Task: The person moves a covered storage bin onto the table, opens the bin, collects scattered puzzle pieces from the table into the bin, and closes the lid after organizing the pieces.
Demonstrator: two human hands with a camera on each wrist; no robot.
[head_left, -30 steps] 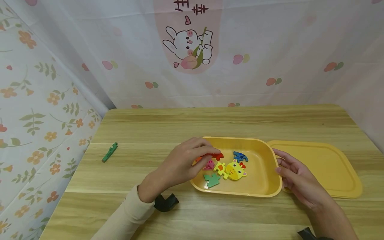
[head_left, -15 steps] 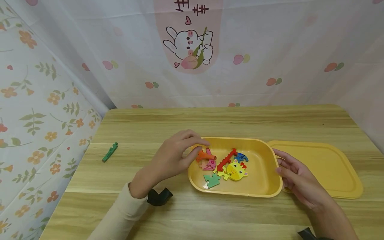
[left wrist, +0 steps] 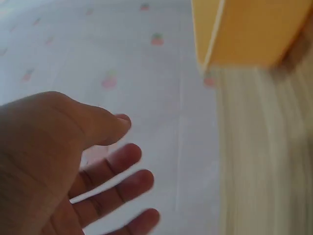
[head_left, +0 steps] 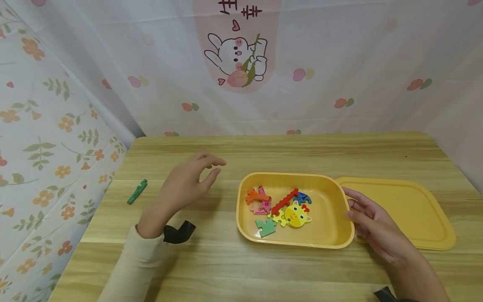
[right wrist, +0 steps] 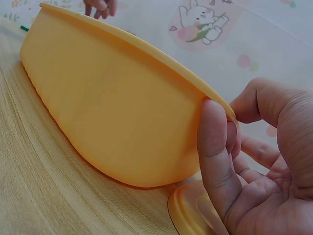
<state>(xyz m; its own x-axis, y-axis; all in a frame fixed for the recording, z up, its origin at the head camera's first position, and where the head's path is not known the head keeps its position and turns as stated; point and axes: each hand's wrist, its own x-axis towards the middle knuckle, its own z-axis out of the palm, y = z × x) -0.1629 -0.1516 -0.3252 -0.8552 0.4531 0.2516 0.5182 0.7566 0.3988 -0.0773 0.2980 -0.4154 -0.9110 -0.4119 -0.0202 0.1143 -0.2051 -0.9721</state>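
A yellow plastic box (head_left: 328, 218) stands on the table, its right end pinched at the rim between the thumb and fingers of my right hand (head_left: 377, 224). Inside it lie a yellow giraffe-head piece (head_left: 296, 215), a red piece (head_left: 284, 202), a blue piece (head_left: 302, 198), a green puzzle piece (head_left: 266, 227), an orange piece (head_left: 258, 196) and pink pieces (head_left: 261, 207). My left hand (head_left: 185, 182) hovers over the table left of the box, holding nothing, its fingers loosely bent and apart in the left wrist view. Further left lies a narrow dark green piece (head_left: 137, 191).
The yellow lid (head_left: 419, 214) lies flat right of the box, partly behind my right hand. A printed cloth (head_left: 320, 63) hangs behind the table's (head_left: 211, 268) back edge, and a floral cloth (head_left: 60, 159) hangs at its left side.
My left hand has let go of the red piece in the box, then drawn out over the rim and moved left. My right hand stays at the box's right end.
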